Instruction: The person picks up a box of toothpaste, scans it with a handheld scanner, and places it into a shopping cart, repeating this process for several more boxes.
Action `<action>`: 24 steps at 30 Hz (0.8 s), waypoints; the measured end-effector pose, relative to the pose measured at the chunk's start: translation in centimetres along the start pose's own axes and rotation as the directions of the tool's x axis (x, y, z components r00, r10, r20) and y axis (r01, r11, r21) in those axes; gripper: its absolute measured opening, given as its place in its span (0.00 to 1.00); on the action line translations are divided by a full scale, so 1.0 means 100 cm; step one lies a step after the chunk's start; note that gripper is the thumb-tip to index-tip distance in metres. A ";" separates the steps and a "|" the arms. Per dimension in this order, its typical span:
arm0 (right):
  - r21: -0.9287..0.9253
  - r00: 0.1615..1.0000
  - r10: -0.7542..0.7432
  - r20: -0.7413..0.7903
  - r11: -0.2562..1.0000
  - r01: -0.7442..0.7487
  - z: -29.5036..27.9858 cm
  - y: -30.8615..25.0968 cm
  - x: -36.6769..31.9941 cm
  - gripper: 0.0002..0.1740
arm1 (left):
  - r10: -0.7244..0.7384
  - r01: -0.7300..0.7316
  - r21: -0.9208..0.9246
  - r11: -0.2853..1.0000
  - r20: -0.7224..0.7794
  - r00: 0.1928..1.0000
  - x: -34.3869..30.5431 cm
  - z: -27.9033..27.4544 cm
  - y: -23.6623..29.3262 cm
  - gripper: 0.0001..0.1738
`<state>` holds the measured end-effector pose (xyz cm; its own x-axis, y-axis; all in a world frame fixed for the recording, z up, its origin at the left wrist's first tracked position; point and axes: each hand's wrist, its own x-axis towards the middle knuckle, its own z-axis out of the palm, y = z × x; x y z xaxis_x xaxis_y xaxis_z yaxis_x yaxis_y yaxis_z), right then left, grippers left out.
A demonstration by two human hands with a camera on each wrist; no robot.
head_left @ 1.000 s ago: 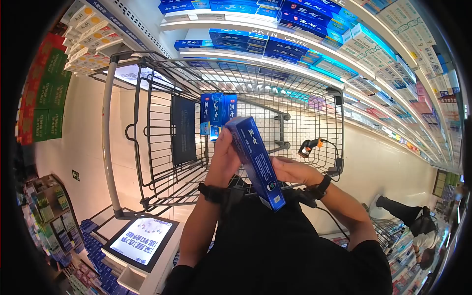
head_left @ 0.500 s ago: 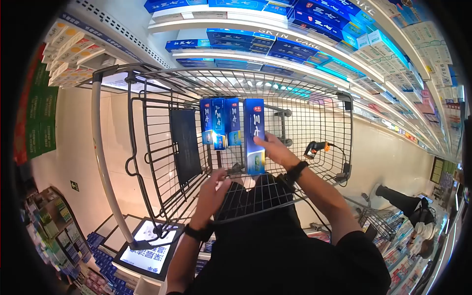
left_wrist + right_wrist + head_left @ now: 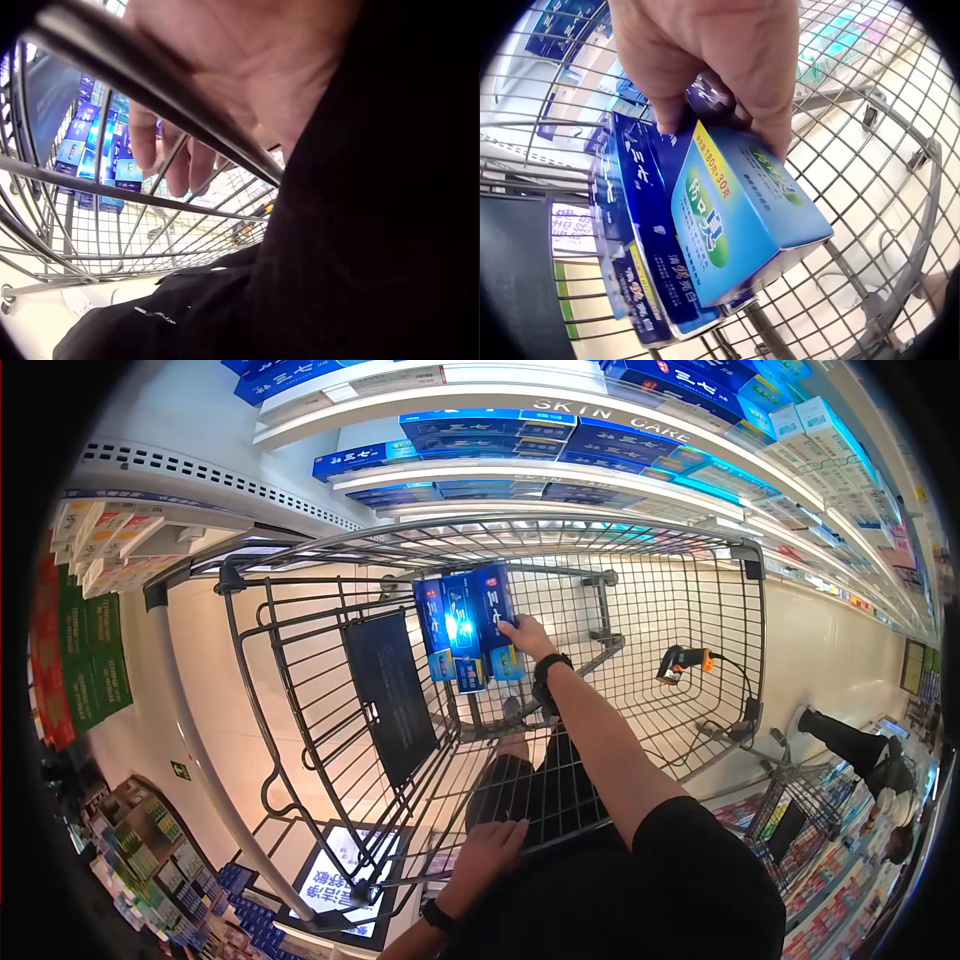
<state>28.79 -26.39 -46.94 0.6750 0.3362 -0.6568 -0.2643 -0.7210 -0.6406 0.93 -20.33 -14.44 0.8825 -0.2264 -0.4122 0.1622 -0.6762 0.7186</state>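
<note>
Inside the wire shopping cart (image 3: 660,600), my right hand (image 3: 528,638) grips a blue toothpaste box (image 3: 492,600), thumb on one side and fingers on the other. The right wrist view shows the box's light blue end (image 3: 727,210) tilted toward the camera, beside other blue toothpaste boxes (image 3: 641,187). These stand in a row next to it, one catching a bright glare in the head view. My left hand (image 3: 487,860) lies over the cart's near rim. In the left wrist view, its fingers (image 3: 178,169) hang loosely past the metal rail (image 3: 157,82), holding nothing.
A black-and-orange device (image 3: 686,663) with a cable is at the cart's right end; a dark seat panel (image 3: 390,695) is at the left. Stocked shelves (image 3: 610,435) run along the far side. Behind at right are another person (image 3: 885,780) and cart (image 3: 790,810).
The toothpaste box went from both hands to the right hand alone, and moved left against the row of boxes. My left hand let go and drew back to the near rim.
</note>
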 end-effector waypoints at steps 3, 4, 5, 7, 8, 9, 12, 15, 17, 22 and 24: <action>-0.298 0.996 -0.041 -0.079 0.954 0.016 0.004 -0.009 -0.006 0.29 | -0.010 0.009 0.020 1.000 0.037 0.999 0.000 0.005 -0.004 0.31; -0.303 0.997 0.018 -0.070 0.952 -0.038 0.003 -0.020 -0.012 0.28 | -0.016 0.015 0.013 1.000 0.039 0.999 0.001 0.005 -0.004 0.31; -0.307 0.995 0.075 -0.062 0.947 -0.090 0.002 -0.031 -0.018 0.28 | -0.021 0.020 0.008 1.000 0.040 0.999 0.002 0.006 -0.003 0.30; -0.299 0.997 0.029 -0.069 0.953 -0.049 0.009 -0.027 -0.018 0.25 | -0.034 0.034 -0.008 0.999 0.042 0.999 -0.001 0.005 -0.002 0.29; -0.285 0.996 0.004 -0.089 0.958 -0.029 0.009 -0.023 -0.017 0.25 | -0.029 0.030 -0.018 0.999 0.040 0.999 -0.002 0.004 -0.002 0.29; -0.281 0.997 -0.049 -0.055 0.959 0.031 0.007 -0.021 -0.020 0.25 | -0.004 0.004 -0.027 1.000 0.032 0.999 0.001 0.004 -0.003 0.28; -0.279 0.985 -0.155 -0.069 0.951 0.130 -0.008 -0.022 -0.033 0.24 | 0.032 -0.031 -0.013 0.999 0.061 0.998 -0.003 0.012 -0.008 0.26; -0.197 0.945 -0.323 0.056 0.924 0.328 -0.046 -0.040 -0.050 0.24 | 0.028 -0.029 0.008 1.000 0.085 0.996 0.000 0.004 -0.003 0.28; -0.195 0.907 -0.382 0.177 0.890 0.413 -0.089 -0.069 -0.075 0.20 | 0.046 -0.047 0.016 0.999 0.069 0.997 0.002 0.000 0.001 0.29; -0.060 0.733 -0.629 0.258 0.747 0.662 -0.218 -0.162 -0.171 0.22 | -0.008 0.005 0.035 0.999 0.082 0.997 0.007 -0.010 0.024 0.27; -0.135 0.645 -0.736 0.205 0.631 0.764 -0.273 -0.199 -0.198 0.21 | -0.046 0.038 0.089 0.995 0.087 0.995 0.010 -0.005 0.028 0.26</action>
<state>39.49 -35.24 -10.34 0.4887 0.8718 -0.0331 0.4421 -0.2802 -0.8521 2.51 -22.06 -12.56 0.8325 -0.2555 -0.4917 0.1553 -0.7442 0.6496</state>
